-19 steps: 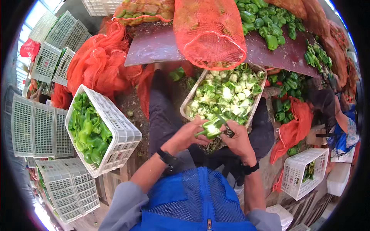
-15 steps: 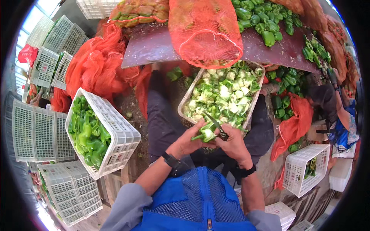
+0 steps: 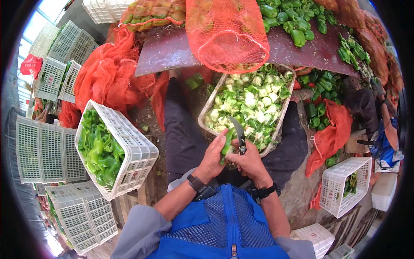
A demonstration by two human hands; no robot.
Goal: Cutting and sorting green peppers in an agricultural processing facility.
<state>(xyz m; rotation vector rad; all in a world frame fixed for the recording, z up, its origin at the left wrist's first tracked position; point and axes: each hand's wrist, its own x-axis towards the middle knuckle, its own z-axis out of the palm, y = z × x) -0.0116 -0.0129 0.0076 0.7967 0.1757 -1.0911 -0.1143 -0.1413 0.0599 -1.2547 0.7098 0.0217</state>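
Note:
My left hand [image 3: 211, 157] is closed around a green pepper [image 3: 227, 143], seen edge-on between thumb and fingers. In my right hand [image 3: 250, 163] is a knife [image 3: 238, 131], its dark curved blade pointing up and away beside the pepper. Fingertips of both hands come close together, and some are hidden behind the pepper and knife. Just beyond them, between my legs, sits a pale tray [image 3: 206, 110] heaped with cut pepper tops and whitish cores [image 3: 254, 101].
To my left, a tilted white crate [image 3: 140, 151] holds green peppers [image 3: 100, 149]. An orange mesh sack [image 3: 226, 34] overhangs the tray from a dark board [image 3: 161, 49]. More peppers [image 3: 297, 21] lie at the far right. Another person's arm [image 3: 389, 129] shows at the right edge.
The knife has swung from leaning left across the pepper to nearly upright. The pepper has turned in my left hand, and its pale cut inside no longer shows.

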